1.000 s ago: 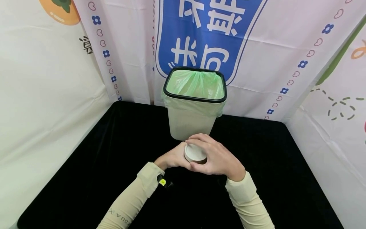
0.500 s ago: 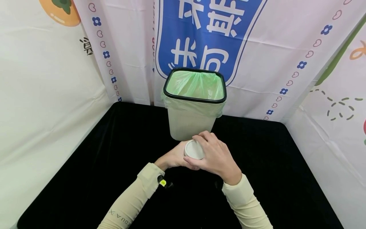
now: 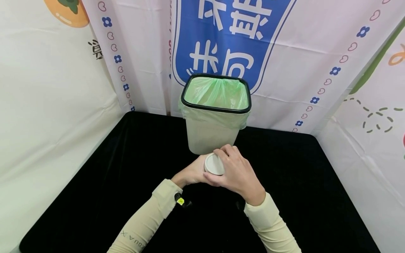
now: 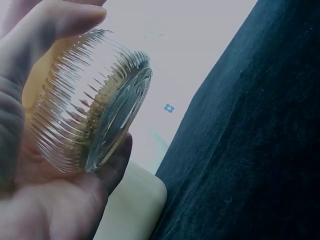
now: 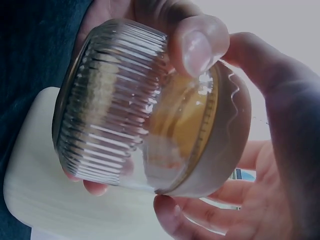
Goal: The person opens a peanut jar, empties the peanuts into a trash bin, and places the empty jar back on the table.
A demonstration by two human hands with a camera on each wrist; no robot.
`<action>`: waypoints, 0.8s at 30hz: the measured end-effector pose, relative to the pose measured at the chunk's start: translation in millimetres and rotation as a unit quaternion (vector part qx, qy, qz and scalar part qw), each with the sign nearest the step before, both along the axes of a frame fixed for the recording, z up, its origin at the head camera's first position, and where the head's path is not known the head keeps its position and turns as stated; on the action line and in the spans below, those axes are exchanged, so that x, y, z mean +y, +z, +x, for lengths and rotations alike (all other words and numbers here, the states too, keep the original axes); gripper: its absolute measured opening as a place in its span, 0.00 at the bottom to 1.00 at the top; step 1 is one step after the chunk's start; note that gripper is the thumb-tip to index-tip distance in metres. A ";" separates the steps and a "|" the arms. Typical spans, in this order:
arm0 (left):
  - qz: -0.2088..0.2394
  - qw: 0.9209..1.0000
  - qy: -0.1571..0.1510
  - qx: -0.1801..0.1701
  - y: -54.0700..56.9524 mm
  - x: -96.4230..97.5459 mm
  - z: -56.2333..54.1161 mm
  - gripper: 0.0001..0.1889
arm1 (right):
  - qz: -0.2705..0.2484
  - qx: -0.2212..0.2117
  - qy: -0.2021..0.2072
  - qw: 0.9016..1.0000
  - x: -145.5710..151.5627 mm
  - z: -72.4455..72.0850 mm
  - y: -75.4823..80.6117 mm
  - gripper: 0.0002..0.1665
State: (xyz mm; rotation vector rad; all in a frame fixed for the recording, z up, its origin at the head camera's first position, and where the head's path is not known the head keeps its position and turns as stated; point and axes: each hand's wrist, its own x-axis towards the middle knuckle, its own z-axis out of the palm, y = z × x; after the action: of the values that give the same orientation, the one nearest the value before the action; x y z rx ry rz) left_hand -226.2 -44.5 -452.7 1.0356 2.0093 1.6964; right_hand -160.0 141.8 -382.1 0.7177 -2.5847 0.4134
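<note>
A ribbed clear glass jar (image 5: pixel 120 100) with a little pale, grainy stuff near its base is held up between the two hands. My left hand (image 3: pixel 193 172) grips the glass body from the left, its thumb and fingers curled round it in the left wrist view. On the jar's mouth sits a white lid (image 3: pixel 213 164), its underside looking amber through the glass. My right hand (image 3: pixel 238 172) holds the lid by its edge, thumb on the near side and fingers on the far side. The jar's body is hidden beneath the lid and hands in the head view.
Just beyond the hands stands a pale waste bin (image 3: pixel 210 133) with a black rim and a green plastic liner. It rests on a black cloth-covered table (image 3: pixel 152 147). Printed white curtains (image 3: pixel 142 52) hang at the back and on both sides.
My right hand has shifted its hold round the lid, its wrist swinging slightly left and nearer. The lid shows more of its top face. The left hand stays almost still.
</note>
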 end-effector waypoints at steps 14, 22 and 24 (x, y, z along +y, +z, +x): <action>0.006 1.000 -0.012 -0.027 1.7 0.6 1.8 0.48 | -0.014 -0.012 0.044 0.999 4.1 -1.5 3.5 0.37; 0.006 1.000 -0.017 -0.014 2.3 1.4 1.5 0.47 | -0.022 -0.023 0.078 0.996 8.8 -3.3 4.0 0.37; 0.008 1.000 -0.020 -0.016 2.1 1.4 1.4 0.47 | -0.023 -0.027 0.086 0.996 9.6 -3.6 4.3 0.37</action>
State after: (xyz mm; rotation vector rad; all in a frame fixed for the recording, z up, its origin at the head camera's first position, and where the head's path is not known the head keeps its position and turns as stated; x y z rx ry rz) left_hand -224.7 -43.0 -450.6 1.0413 1.9453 1.6998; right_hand -163.6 151.4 -377.8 0.9273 -2.5632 0.5517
